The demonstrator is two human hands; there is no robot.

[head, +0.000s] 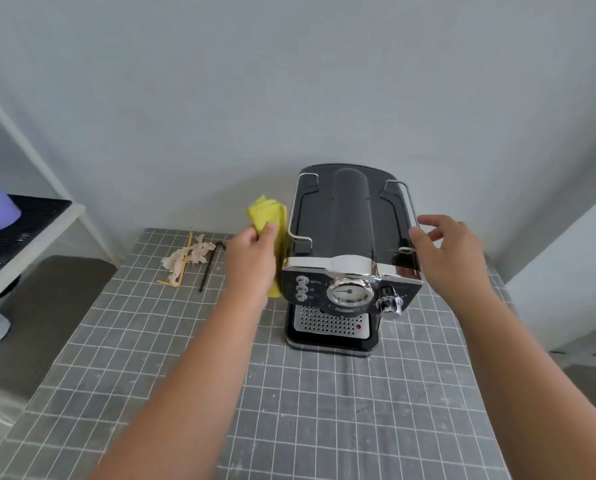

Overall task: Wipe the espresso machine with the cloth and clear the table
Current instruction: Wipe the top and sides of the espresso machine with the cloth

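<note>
Both arms reach forward, side by side. The left hand [251,261] has its fingers and thumb curled tight, pinching a yellow cloth [269,216]. The right hand [452,258] is spread, with fingers straight and a little apart. Its thumb points to the left. It holds nothing.

I count one espresso machine [350,258], one yellow cloth [268,216] in my left hand [251,261], my right hand [452,251] making two hands, one crumpled tissue [189,258], one yellow straw [185,259] and one black straw [209,266]
</note>
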